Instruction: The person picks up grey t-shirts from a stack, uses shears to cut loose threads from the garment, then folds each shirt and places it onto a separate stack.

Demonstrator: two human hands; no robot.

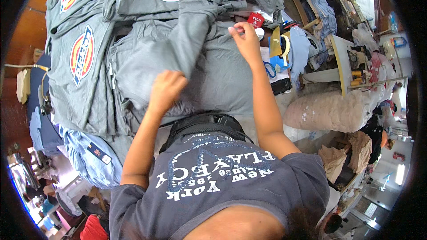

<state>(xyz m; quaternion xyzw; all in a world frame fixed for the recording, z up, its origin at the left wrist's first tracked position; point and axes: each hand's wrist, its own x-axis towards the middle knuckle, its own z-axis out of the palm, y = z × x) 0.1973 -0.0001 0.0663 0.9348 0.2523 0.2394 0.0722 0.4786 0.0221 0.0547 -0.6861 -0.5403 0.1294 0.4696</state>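
Over grey garments (227, 69), left grip (169, 87) blurred, its hold unclear

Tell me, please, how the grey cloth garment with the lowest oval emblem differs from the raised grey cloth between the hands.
The grey cloth garment carries a red, yellow, blue and white oval emblem; the raised grey cloth shows no print. The garment lies draped and sharp, while the raised cloth stands in a partly blurred fold. Both are grey and look soft.

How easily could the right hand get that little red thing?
Yes, probably quite easily: the right hand looks empty and is close to the red thing, and nothing seems to block the way between them.
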